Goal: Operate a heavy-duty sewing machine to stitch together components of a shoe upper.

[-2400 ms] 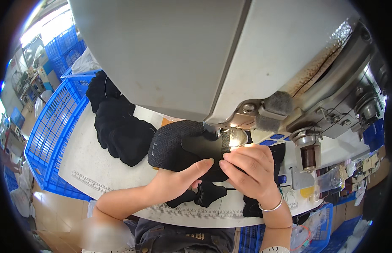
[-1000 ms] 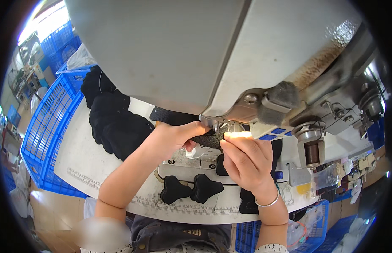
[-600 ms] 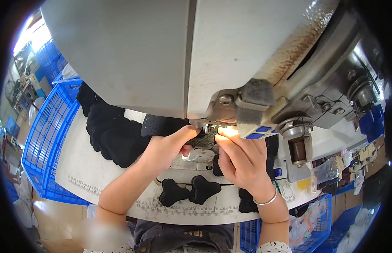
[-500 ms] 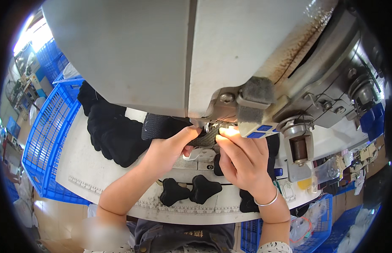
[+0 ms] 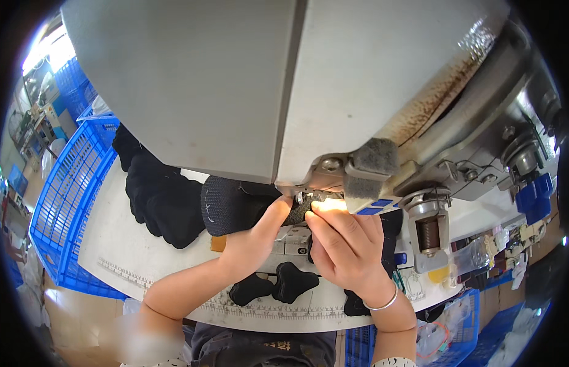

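A black textured fabric piece lies bunched under the head of a sewing machine, in the lamp's bright spot. My left hand grips its near edge, the thumb on top beside the needle area and the other fingers mostly hidden. From the right, my right hand pinches the fabric's right end, with thumb and fingertips close together. The needle itself is hard to make out. Just nearer to me lie small three-lobed black pads, one stack beside another.
A row of black padded pieces lies at the left on the white table, beside a blue plastic basket. Ruler tape runs along the near edge. Thread tension parts hang at the right. Another blue basket stands lower right.
The view has shifted slightly. The fabric's left part has swung toward me and bulges up more, with my left hand following it. Both hands keep their hold near the needle area.
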`<state>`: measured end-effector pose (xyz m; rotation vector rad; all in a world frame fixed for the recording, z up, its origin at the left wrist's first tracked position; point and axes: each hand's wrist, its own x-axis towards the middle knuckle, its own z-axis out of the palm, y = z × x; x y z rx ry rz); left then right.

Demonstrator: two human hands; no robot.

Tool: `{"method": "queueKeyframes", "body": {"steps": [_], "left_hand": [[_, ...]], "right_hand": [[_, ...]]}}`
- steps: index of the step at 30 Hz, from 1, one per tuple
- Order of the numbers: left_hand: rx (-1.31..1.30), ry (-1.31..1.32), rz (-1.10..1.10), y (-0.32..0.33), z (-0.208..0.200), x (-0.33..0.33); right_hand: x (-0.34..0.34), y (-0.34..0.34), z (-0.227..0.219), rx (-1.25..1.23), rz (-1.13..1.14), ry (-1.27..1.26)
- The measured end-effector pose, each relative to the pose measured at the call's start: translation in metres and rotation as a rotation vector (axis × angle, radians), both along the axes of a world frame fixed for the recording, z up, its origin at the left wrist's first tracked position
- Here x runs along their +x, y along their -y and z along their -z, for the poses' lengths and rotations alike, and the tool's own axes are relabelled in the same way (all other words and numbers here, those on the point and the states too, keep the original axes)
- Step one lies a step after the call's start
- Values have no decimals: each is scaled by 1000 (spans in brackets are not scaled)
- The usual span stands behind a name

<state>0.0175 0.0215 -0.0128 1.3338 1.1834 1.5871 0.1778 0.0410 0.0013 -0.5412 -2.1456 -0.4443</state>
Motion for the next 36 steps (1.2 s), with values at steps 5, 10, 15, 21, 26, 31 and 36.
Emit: {"method": "queueKeyframes", "body": {"steps": [5,10,15,21,26,31,36], "left_hand": [[-30,-51,69,1,-2,-6],[-94,166,742,-18,3,-61],[-177,664,358,-40,-14,-93],[-372,169,421,-7,-42,-61],[-325,129,445,7,-26,-65],[-406,190,434,0,-29,-65],[-340,163,438,0,-26,-59]], "right_hand": [[-1,-2,-2,31,10,1],[0,-3,-3,54,19,10],[-1,-8,9,-26,6,-41],[8,-12,5,-78,-123,-81],[1,-2,-4,7,-63,28],[0,0,-5,125,-13,89],[-1,4,-1,20,26,41]]}}
